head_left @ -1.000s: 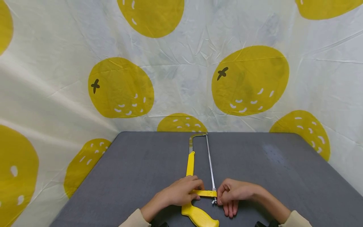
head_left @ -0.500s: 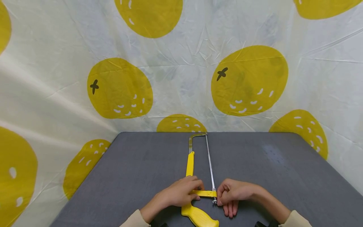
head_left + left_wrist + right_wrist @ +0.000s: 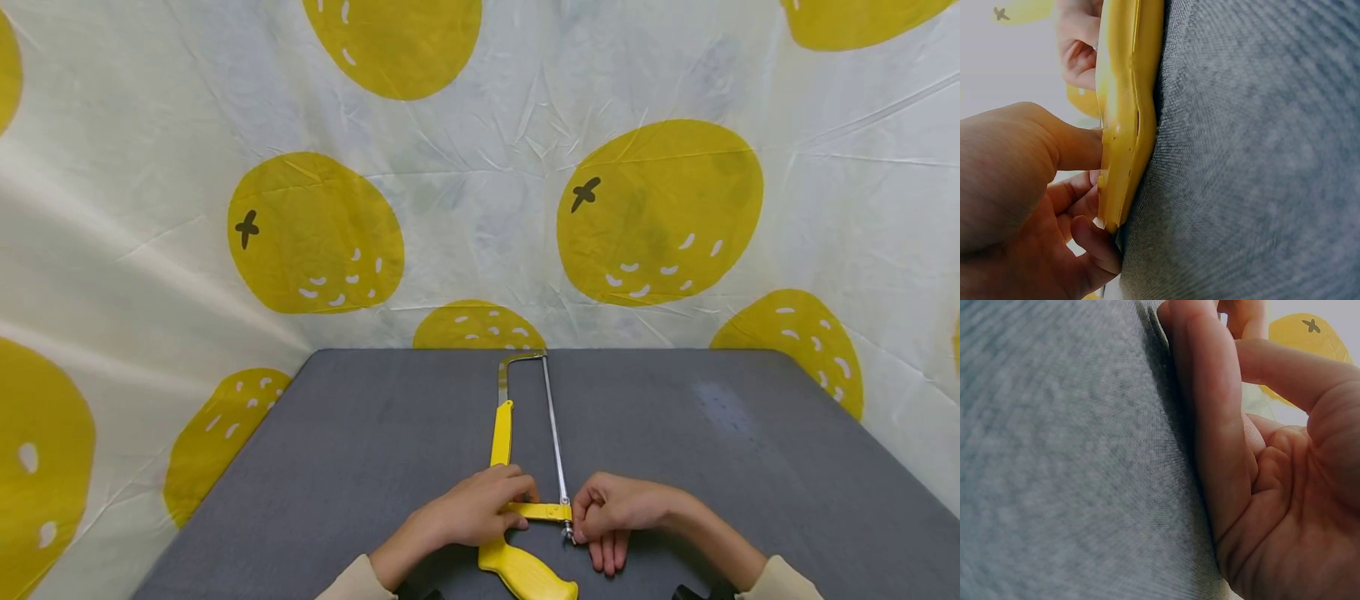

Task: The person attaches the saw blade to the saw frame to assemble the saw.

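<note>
Under the left grip [image 3: 483, 504], yellow hacksaw [image 3: 502, 435].

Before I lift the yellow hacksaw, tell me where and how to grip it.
I'd take its handle, coming from the near side: in the head view that thick, rounded end shows uncovered below the left hand and slants toward you. Better avoid the blade, the thin silver strip opposite the yellow frame.
</note>
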Tool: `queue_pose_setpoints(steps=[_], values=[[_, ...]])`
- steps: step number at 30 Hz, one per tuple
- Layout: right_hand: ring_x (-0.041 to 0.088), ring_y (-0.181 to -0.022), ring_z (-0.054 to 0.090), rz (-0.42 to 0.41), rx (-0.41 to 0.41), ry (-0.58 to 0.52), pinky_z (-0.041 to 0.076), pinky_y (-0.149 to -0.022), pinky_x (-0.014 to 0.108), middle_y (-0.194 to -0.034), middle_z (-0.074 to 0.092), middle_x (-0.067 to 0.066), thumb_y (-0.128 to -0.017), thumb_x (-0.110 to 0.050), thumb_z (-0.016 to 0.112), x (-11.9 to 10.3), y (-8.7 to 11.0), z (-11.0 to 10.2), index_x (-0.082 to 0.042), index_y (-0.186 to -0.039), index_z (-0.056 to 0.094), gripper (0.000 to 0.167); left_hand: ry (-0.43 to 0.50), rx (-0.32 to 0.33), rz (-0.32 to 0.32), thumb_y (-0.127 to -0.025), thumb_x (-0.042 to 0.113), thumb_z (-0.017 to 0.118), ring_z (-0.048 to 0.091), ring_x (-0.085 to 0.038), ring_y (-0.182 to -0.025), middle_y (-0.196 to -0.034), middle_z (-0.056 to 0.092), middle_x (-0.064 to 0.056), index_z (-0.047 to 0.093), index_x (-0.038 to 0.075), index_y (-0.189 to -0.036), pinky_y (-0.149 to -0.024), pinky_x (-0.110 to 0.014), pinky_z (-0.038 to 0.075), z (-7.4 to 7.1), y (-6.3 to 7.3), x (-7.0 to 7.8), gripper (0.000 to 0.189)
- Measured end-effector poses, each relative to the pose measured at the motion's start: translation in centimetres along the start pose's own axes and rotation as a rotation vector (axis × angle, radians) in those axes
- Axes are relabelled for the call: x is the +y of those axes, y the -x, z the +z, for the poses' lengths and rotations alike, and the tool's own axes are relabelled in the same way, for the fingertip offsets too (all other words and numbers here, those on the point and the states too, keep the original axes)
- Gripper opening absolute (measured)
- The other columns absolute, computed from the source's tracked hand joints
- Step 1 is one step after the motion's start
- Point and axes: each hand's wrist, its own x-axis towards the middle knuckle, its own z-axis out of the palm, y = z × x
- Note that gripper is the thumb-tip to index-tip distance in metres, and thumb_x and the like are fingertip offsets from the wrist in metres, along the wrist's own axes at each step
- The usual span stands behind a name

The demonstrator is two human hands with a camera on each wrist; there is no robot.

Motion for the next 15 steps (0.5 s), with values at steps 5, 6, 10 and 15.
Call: queue_pose_setpoints(steps=[5, 6, 10, 15], values=[[0.004, -0.06, 0.071, -0.006, 0.002, 0.005, 0.056, -0.053, 0.022, -0.07, 0.073, -0.004, -0.095, -0.003, 0.059, -0.11, 0.04, 0.15, 0.029, -0.105, 0.053, 0.035, -0.005, 0.007, 0.007, -0.098, 0.026, 0.072, 0.049, -0.001, -0.083, -0.099, 0.058, 0.013, 0.067, 0.027, -0.112, -0.075, -0.018, 0.044, 0.1, 0.07, -0.02, 0.015], [0.004, -0.06, 0.071, -0.007, 0.002, 0.007, 0.056, -0.053, 0.022, -0.07, 0.073, -0.004, -0.095, -0.004, 0.059, -0.13, 0.05, 0.18, 0.029, -0.105, 0.053, 0.035, -0.006, 0.009, 0.009, -0.098, 0.026, 0.072, 0.049, 0.0, -0.083, -0.099, 0.058, 0.013, 0.067, 0.027, -0.112, -0.075, -0.018, 0.044, 0.12, 0.1, -0.02, 0.016], [0.004, -0.06, 0.071, -0.009, 0.002, 0.013, 0.056, -0.053, 0.022, -0.071, 0.073, -0.004, -0.095, -0.004, 0.059, -0.12, 0.05, 0.26, 0.029, -0.104, 0.054, 0.034, -0.01, 0.014, 0.012, -0.097, 0.026, 0.073, 0.048, 0.0, -0.083, -0.099, 0.058, 0.013, 0.067, 0.027, -0.112, -0.075, -0.017, 0.043, 0.17, 0.18, 0.01, 0.016], [0.003, -0.06, 0.071, -0.013, -0.003, 0.011, 0.056, -0.053, 0.021, -0.07, 0.073, -0.004, -0.095, -0.003, 0.058, -0.07, 0.06, 0.23, 0.03, -0.105, 0.052, 0.035, -0.012, 0.014, 0.009, -0.098, 0.026, 0.072, 0.048, 0.0, -0.083, -0.099, 0.057, 0.013, 0.067, 0.028, -0.112, -0.075, -0.017, 0.043, 0.2, 0.17, 0.05, 0.016]])
